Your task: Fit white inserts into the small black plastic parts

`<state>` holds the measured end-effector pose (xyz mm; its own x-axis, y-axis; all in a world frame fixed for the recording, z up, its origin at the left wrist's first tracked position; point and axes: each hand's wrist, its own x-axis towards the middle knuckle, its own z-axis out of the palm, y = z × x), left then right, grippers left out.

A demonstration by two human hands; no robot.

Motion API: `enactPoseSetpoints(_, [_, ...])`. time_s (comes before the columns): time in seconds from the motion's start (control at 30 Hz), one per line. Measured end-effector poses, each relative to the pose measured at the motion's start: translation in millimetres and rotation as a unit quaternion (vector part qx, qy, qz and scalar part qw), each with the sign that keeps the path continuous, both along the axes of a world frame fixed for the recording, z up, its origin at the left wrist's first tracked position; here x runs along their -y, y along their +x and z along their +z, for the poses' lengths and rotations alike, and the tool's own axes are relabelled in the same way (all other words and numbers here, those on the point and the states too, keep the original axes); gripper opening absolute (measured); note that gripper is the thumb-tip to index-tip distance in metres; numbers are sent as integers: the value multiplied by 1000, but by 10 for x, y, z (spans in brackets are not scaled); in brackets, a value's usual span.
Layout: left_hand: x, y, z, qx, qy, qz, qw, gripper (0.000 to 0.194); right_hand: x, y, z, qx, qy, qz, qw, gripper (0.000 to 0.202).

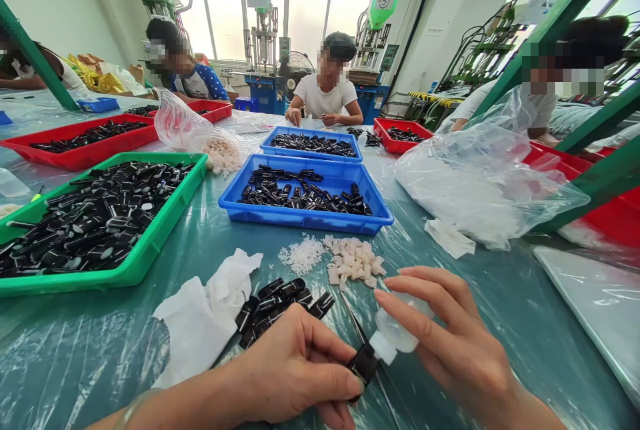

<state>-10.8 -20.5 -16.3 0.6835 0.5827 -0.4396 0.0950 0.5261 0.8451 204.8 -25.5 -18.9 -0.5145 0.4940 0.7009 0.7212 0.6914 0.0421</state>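
Between the thumb and fingers of my left hand (300,373) is a small black part (364,363), held near the bottom centre. My right hand (450,330) is curled around a small translucent bottle (403,323), whose white cap end is at the black part. Metal tweezers (356,320) lie beneath and between the hands, partly hidden. A pile of black parts (273,310) sits just beyond my left hand. Behind the tweezers are a heap of beige pieces (353,260) and a heap of small white bits (303,255).
White tissue (205,317) lies on the left. A green tray (135,270) and blue tray (305,218) hold black parts. Clear plastic bags (480,177) stand right, near a green frame post (595,177). Across the table sits a person (327,93); others work at both sides.
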Motion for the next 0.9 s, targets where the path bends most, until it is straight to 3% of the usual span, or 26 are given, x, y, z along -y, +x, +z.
enactPoseSetpoints(0.27, [-5,-5,16,1,-5,-2,1000,18,-8,-37,96,29,14,8,999,27])
enactPoseSetpoints(0.9, [5,3,33,-8,-1,-4,1000,20,2,32,-9,8,-11,13,1000,31])
